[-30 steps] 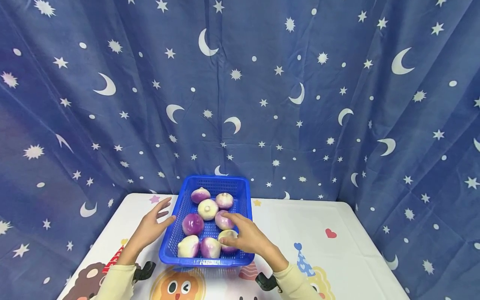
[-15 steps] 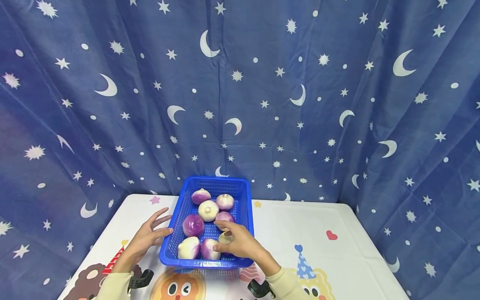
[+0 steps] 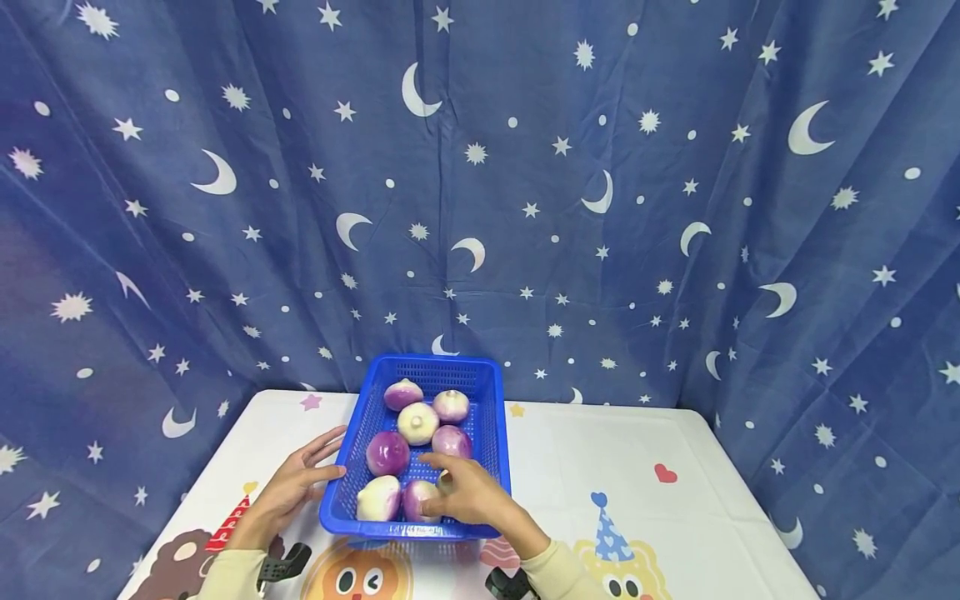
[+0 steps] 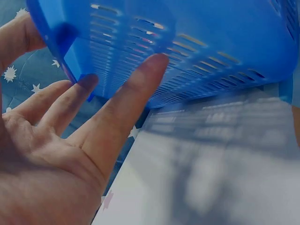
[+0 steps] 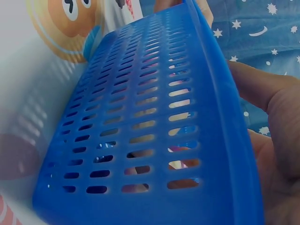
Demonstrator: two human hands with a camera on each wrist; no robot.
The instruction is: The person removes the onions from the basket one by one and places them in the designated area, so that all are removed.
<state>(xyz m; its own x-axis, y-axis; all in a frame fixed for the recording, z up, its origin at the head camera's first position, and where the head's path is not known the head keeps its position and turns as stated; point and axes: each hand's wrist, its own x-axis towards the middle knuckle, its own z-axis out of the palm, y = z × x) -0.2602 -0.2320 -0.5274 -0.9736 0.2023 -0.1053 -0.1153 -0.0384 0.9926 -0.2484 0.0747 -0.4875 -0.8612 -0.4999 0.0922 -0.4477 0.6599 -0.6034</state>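
A blue perforated plastic basket stands on the table, holding several shiny purple-and-white onions. My left hand is at its left side, fingers spread and fairly straight. In the left wrist view one fingertip lies against the slotted wall, and others sit at the rim. My right hand reaches over the front right of the basket, thumb and forefinger apart. Its thumb overlaps the front middle onion. Under this hand the front right onion is mostly hidden. The basket wall blocks much of the right wrist view.
A white tablecloth with cartoon prints covers the table. Behind and on both sides hangs a dark blue curtain with moons and stars. Black wrist straps show below the hands.
My right hand has moved left and slightly down, from the right-hand onions toward the front middle one. My left hand has lowered along the basket's left side. The onions stay put.
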